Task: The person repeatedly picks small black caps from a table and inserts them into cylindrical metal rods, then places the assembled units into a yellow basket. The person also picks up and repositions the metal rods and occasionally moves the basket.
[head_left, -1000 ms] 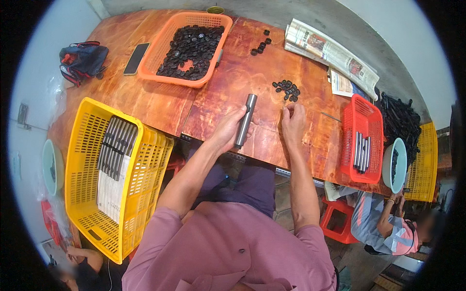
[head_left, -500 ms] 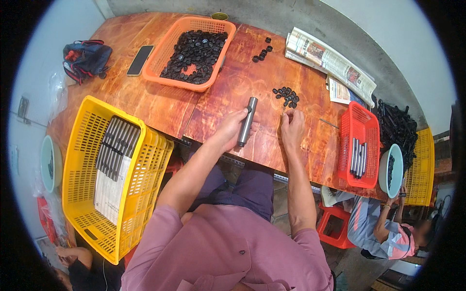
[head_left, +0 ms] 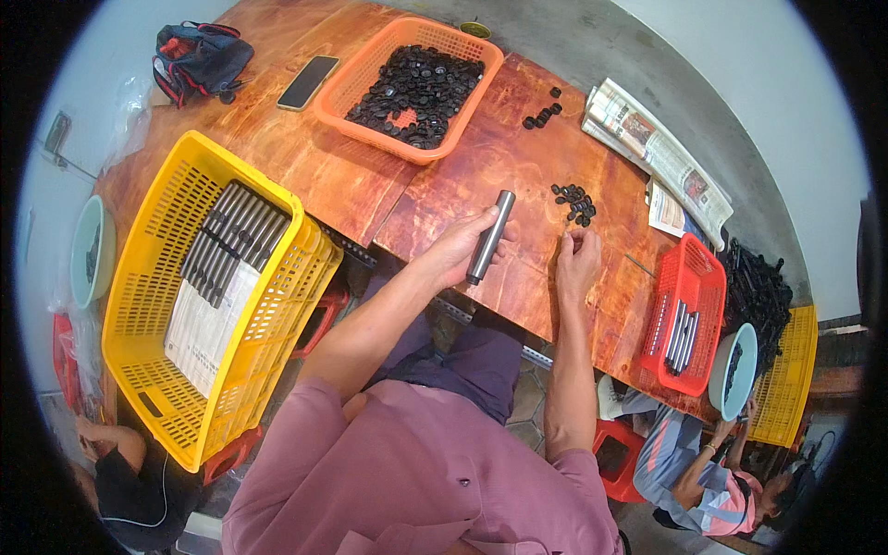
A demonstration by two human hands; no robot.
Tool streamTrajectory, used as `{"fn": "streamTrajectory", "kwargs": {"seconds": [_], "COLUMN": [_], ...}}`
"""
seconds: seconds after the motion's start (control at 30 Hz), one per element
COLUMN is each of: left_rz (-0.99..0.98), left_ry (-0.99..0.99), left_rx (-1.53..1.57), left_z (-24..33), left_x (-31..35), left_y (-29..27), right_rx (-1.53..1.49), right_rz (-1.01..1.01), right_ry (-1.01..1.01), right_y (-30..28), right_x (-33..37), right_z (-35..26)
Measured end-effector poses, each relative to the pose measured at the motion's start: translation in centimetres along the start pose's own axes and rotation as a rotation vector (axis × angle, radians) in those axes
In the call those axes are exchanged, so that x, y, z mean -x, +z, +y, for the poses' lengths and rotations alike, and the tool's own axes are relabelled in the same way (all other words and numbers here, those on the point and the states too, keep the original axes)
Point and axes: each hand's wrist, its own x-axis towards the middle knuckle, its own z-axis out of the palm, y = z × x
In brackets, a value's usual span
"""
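Note:
My left hand (head_left: 459, 252) is wrapped round a short grey metal tube (head_left: 494, 233) with a dark lower end, held slanting above the table's near edge. Some of its fingers are hidden behind the tube. To the right, my right hand (head_left: 577, 265) is closed, thumb and fingertips pressed together. Whatever is between those fingertips, if anything, is too small to make out. Just beyond it lies a loose cluster of small round black caps (head_left: 580, 205) on the reddish wooden table (head_left: 444, 208).
An orange basket (head_left: 326, 116) of black caps stands at the back. Yellow crates (head_left: 139, 305) with tubes are at left; a red basket (head_left: 710, 291) with tubes is at right. Newspapers (head_left: 661, 148), a phone (head_left: 308, 82) and a pale green bowl (head_left: 719, 370) lie around. Another person (head_left: 675, 453) sits at right.
The whole view has tilted and shifted, so the table's things appear turned clockwise. My left hand still grips the tube; my right hand stays near the caps, fingertips pinched.

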Motion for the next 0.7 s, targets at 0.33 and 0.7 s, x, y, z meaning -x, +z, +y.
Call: {"fn": "streamTrajectory", "kwargs": {"seconds": [0.33,0.7], "left_rz": [0.189,0.346], "left_ry": [0.251,0.835], "left_rx": [-0.875,-1.425], "left_z": [0.6,-1.2], "left_x": [0.6,0.7], "left_y": [1.3,1.8], "right_rx": [-0.354,-0.568], "right_rz": [-0.093,-0.244], "right_ry": [0.151,0.223], "right_y": [-0.7,1.0], "right_x": [1.1,3.2], "right_z": [-3.1,-9.4]}}
